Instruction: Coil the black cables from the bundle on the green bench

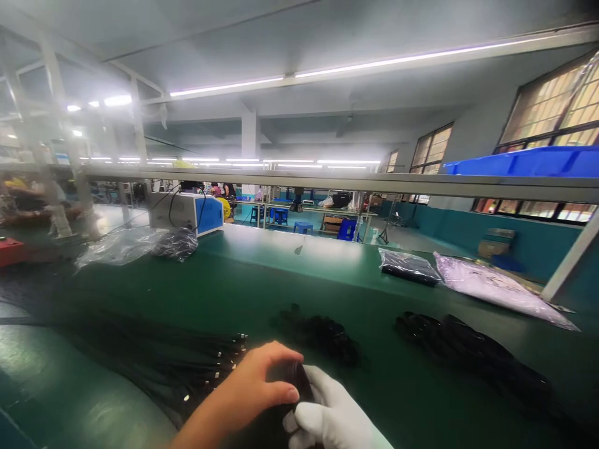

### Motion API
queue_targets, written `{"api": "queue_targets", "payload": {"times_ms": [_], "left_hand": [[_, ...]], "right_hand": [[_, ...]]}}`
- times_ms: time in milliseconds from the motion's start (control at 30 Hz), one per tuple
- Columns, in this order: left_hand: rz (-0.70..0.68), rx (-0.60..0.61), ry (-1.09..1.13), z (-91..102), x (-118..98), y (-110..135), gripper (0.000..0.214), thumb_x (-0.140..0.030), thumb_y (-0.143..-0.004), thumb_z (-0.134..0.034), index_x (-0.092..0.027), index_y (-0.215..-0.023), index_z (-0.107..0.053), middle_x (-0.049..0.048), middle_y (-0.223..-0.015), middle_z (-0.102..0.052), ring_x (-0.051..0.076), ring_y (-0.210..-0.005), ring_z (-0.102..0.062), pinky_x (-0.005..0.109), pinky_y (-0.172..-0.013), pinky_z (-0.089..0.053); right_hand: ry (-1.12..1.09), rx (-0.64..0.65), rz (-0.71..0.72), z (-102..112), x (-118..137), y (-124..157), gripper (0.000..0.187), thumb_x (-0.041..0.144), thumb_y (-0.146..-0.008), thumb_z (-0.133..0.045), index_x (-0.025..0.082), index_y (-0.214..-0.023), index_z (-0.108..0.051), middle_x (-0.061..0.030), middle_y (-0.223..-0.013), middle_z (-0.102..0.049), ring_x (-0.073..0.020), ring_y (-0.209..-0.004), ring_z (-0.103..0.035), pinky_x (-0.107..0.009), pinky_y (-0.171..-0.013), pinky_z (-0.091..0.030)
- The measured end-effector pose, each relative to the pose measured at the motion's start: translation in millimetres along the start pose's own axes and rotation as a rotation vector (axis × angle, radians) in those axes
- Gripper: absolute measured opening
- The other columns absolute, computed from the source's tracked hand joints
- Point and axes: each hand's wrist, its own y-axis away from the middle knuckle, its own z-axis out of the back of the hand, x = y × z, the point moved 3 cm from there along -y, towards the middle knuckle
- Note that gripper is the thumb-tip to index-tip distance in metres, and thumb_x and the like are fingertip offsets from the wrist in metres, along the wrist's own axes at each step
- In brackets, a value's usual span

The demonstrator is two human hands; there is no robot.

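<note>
My bare left hand (255,386) curves its thumb and fingers around a black bundle (299,379) at the lower middle. It looks like coiled cable, though its lower part is hidden by my hands. In a white glove, my right hand (330,411) grips the same bundle from the right, with the thumb across its near side. Just left of my hands, many loose black cables (154,352) lie fanned out, their small pale connector ends pointing towards the bundle. Beyond my hands sits a dark heap of coiled cables (327,337) on the green tabletop (262,293).
Another long pile of black coils (472,349) lies at the right. Behind it are a clear-wrapped black packet (409,267) and a pinkish plastic bag (500,290). A blue-and-grey machine (187,212) and crumpled clear plastic (126,244) stand back left. A shelf rail (327,179) crosses above.
</note>
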Motion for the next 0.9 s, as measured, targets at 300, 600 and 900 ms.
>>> {"api": "queue_targets", "payload": {"times_ms": [300,600,900], "left_hand": [[-0.129,-0.261,0.079,-22.8,14,-4,0.021,-0.015,-0.076,-0.057,-0.019,-0.094,-0.066,0.0010,-0.088,-0.064,0.016,-0.081,-0.058,0.025,-0.073,-0.045],[-0.213,-0.389,-0.008,-29.5,7,-2,0.011,-0.016,-0.078,-0.054,-0.020,-0.077,-0.065,0.0002,-0.077,-0.060,0.015,-0.074,-0.056,0.024,-0.067,-0.044],[-0.080,-0.423,-0.041,-17.4,36,-5,0.032,-0.037,-0.075,-0.062,-0.021,-0.102,-0.068,0.0049,-0.098,-0.069,0.023,-0.090,-0.065,0.032,-0.083,-0.052]], "right_hand": [[-0.201,0.064,0.091,-3,-7,0,0.052,0.042,-0.066,-0.074,0.012,-0.104,-0.055,-0.0084,-0.094,-0.056,-0.0155,-0.066,-0.060,-0.026,-0.059,-0.043],[-0.014,0.015,0.096,-13,-6,-3,0.054,0.043,-0.066,-0.072,0.011,-0.103,-0.051,-0.0045,-0.073,-0.058,-0.0140,-0.057,-0.057,-0.022,-0.050,-0.038],[0.533,-0.410,0.147,7,27,13,0.048,0.014,-0.061,-0.051,0.020,-0.108,-0.053,-0.0039,-0.093,-0.062,-0.0226,-0.078,-0.062,-0.035,-0.070,-0.050]]}}
